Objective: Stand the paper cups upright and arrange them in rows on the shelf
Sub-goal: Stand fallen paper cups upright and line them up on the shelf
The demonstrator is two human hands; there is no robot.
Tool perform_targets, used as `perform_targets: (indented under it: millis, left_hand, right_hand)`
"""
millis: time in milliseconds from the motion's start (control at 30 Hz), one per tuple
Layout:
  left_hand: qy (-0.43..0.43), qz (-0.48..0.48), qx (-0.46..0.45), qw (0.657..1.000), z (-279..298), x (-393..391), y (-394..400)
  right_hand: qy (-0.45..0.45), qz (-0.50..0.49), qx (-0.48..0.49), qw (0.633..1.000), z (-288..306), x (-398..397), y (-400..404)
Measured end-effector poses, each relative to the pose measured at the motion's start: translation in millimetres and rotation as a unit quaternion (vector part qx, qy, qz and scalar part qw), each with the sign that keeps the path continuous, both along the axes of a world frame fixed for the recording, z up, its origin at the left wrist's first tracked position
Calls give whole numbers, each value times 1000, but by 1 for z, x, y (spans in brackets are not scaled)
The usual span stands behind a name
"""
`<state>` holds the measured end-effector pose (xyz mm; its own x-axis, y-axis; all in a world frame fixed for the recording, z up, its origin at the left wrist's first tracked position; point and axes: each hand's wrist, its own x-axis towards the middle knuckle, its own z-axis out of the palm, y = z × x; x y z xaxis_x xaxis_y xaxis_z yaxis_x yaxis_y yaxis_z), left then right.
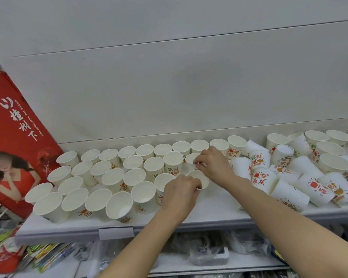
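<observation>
Head view: white shelf.
Left hand: fingers clamped on front cup.
Right hand: fingers pinching rear cup rim.

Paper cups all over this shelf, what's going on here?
A person is sorting white printed paper cups on a pale shelf. The left hand grips one upright cup while the right hand pinches the rim of another behind it. Upright cups in rows fill the left side; a tumbled pile of cups waits on the right.
</observation>
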<state>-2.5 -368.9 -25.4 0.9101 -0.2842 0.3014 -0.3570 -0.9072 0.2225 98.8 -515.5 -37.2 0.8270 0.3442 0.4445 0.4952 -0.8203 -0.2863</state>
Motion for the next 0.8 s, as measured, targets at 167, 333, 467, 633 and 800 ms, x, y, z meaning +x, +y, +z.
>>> perform_targets:
  millis: [167,333,467,633,800]
  left_hand:
    - [-62,47,65,995,-7,-7,35]
    - [-28,120,184,975,1,6,43]
    - [-18,147,138,979,3,17,37]
    - [24,142,43,989,15,26,30]
    - [17,77,-33,996,53,71,-23]
  right_hand:
    - [-38,-2,20,999,-8,-1,-4]
    - [-69,-15,35,997,-7,-11,-17]
    - [-90,-40,15,995,-7,-20,-52]
    - [-89,-119,30,988,-4,-25,-104]
    - [23,-164,-46,985,6,-9,-131]
